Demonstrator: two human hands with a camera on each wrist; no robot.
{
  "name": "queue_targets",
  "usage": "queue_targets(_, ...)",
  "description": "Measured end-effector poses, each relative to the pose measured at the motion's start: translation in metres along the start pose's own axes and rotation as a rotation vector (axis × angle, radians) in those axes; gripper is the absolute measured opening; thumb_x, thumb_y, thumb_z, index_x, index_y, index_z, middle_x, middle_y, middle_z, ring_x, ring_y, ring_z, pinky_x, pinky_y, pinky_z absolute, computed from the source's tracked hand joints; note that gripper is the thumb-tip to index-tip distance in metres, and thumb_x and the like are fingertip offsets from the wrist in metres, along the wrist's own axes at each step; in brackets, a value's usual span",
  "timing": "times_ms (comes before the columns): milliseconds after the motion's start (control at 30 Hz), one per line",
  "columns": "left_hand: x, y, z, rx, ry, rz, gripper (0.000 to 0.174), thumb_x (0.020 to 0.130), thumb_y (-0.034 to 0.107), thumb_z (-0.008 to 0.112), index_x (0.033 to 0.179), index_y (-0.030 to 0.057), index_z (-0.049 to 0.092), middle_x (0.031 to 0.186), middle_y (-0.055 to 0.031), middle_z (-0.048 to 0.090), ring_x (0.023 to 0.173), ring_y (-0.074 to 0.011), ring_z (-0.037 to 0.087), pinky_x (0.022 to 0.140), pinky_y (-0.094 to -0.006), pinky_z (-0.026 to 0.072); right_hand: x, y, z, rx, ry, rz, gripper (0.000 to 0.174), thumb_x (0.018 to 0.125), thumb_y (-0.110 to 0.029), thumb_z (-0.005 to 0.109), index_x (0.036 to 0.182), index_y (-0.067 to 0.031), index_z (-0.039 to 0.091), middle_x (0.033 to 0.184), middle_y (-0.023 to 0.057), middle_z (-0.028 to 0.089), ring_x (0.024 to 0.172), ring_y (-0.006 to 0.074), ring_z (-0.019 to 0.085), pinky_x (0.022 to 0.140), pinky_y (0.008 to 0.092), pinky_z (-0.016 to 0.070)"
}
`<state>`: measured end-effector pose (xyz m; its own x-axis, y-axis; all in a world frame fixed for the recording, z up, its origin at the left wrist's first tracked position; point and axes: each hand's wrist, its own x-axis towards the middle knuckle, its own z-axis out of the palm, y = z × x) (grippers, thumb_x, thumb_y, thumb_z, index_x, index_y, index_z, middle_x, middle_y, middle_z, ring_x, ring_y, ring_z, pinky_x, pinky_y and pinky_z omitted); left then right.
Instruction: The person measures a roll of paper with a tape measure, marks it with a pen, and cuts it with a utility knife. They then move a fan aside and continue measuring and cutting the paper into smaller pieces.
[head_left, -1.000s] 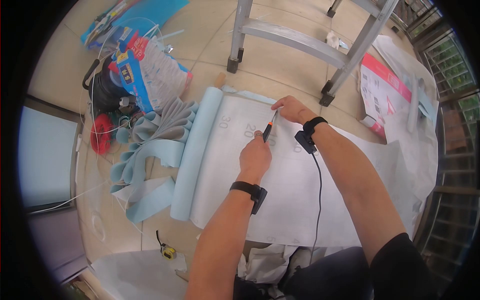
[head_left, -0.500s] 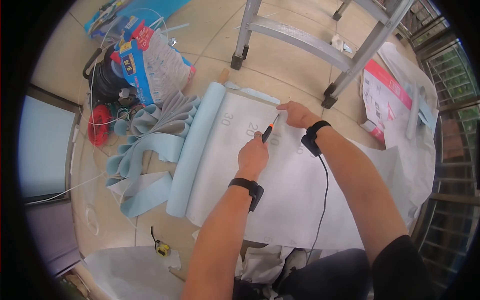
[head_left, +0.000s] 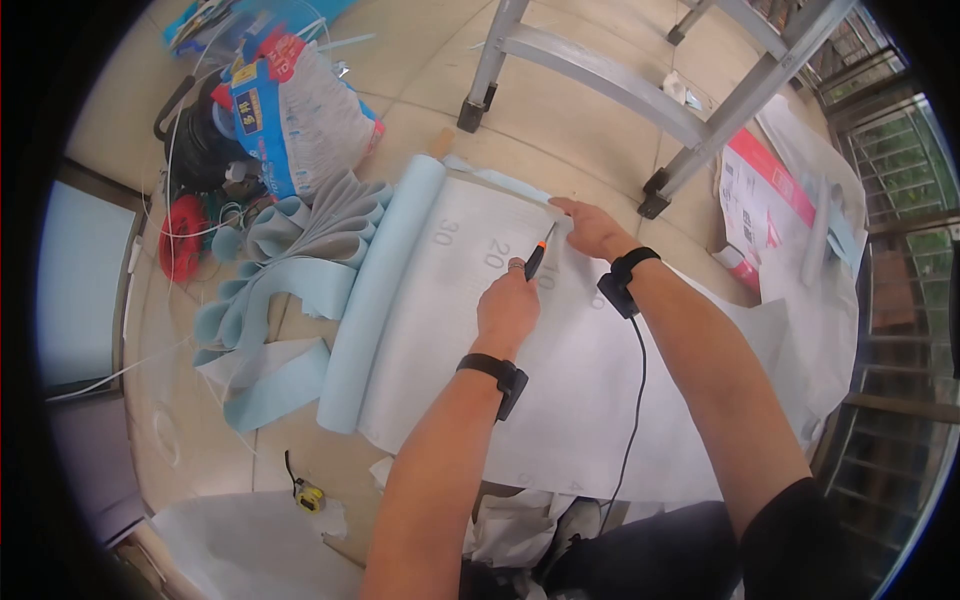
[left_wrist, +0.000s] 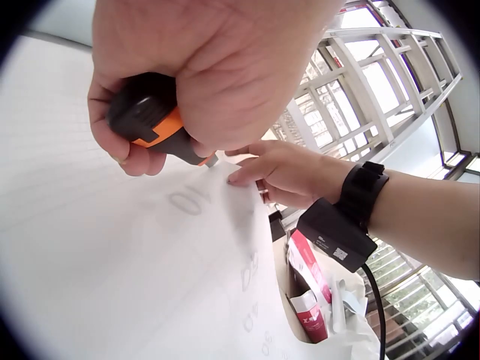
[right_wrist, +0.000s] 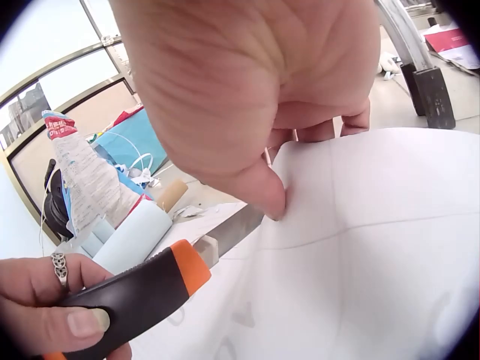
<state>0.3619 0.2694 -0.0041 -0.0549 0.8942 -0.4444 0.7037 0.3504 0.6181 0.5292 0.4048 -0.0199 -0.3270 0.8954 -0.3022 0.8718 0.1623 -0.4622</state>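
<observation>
My left hand [head_left: 508, 310] grips a black and orange utility knife [right_wrist: 142, 296] with its blade out. The blade [right_wrist: 238, 227] meets the far edge of a white paper sheet [head_left: 470, 370] printed with numbers and faint grid lines. Right beside the blade tip, my right hand [head_left: 597, 232] pinches that edge, thumb [right_wrist: 262, 193] on top and the other fingers partly hidden under the paper. The sheet runs from a light blue roll [head_left: 385, 300] on its left, across the floor under both forearms.
Rippled blue strips [head_left: 290, 290] lie left of the roll, near a plastic bag [head_left: 310, 120] and red cord [head_left: 181, 238]. A tape measure [head_left: 308, 496] sits on the tiles. Beyond the sheet stands an aluminium ladder [head_left: 610, 80]. A pink and white box [head_left: 765, 190] lies at right.
The head view has shifted slightly, so the surroundings slide a little. Both hands keep nearly the same place at the sheet's far edge, knife and grip unchanged.
</observation>
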Motion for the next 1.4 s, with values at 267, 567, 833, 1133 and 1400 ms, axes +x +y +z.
queue_targets(267, 0.004, -0.001, 0.001, -0.072, 0.054, 0.028, 0.039, 0.097, 0.024, 0.051, 0.130, 0.0033, 0.049, 0.094, -0.0207, 0.069, 0.091, -0.0395, 0.067, 0.080, -0.0493, 0.0523, 0.011, -0.013, -0.018, -0.058, -0.290, 0.046, 0.056, 0.071, -0.001, 0.060, 0.125, -0.0139, 0.067, 0.123, 0.0162, 0.064, 0.113, 0.0317, 0.061, 0.097, 0.0347, 0.0478)
queue_targets(567, -0.005, 0.000, -0.017, -0.025, -0.044, 0.016, 0.041, 0.098, 0.023, 0.049, 0.132, -0.0001, 0.048, 0.100, -0.0196, 0.069, 0.096, -0.0369, 0.067, 0.083, -0.0471, 0.0525, 0.026, 0.002, -0.011, 0.112, -0.270, 0.015, 0.047, 0.068, -0.008, 0.067, 0.115, -0.0108, 0.072, 0.111, 0.0170, 0.069, 0.101, 0.0307, 0.065, 0.090, 0.0343, 0.0500)
queue_targets(833, -0.008, -0.005, -0.018, -0.058, -0.032, 0.020, 0.037, 0.098, 0.022, 0.049, 0.128, 0.0016, 0.050, 0.097, -0.0195, 0.069, 0.093, -0.0366, 0.067, 0.081, -0.0475, 0.0529, 0.019, -0.006, -0.010, 0.093, -0.181, 0.056, 0.044, 0.071, -0.011, 0.065, 0.114, -0.0100, 0.072, 0.104, 0.0187, 0.070, 0.094, 0.0292, 0.066, 0.087, 0.0334, 0.0512)
queue_targets(1133, -0.010, -0.002, -0.016, -0.033, -0.086, -0.035, 0.040, 0.099, 0.023, 0.047, 0.134, 0.0025, 0.048, 0.101, -0.0180, 0.069, 0.097, -0.0355, 0.067, 0.083, -0.0467, 0.0533, 0.016, 0.001, -0.016, 0.103, -0.173, 0.055, 0.044, 0.071, -0.009, 0.065, 0.114, -0.0109, 0.072, 0.094, 0.0167, 0.069, 0.083, 0.0254, 0.065, 0.080, 0.0331, 0.0521)
queue_targets(1400, -0.021, -0.017, -0.007, 0.010, -0.074, -0.006, 0.042, 0.099, 0.023, 0.048, 0.136, 0.0022, 0.048, 0.104, -0.0182, 0.068, 0.096, -0.0365, 0.067, 0.084, -0.0464, 0.0531, 0.012, -0.003, -0.019, 0.125, -0.138, 0.036, 0.045, 0.070, -0.008, 0.064, 0.115, -0.0109, 0.072, 0.091, 0.0161, 0.068, 0.078, 0.0253, 0.064, 0.076, 0.0332, 0.0525)
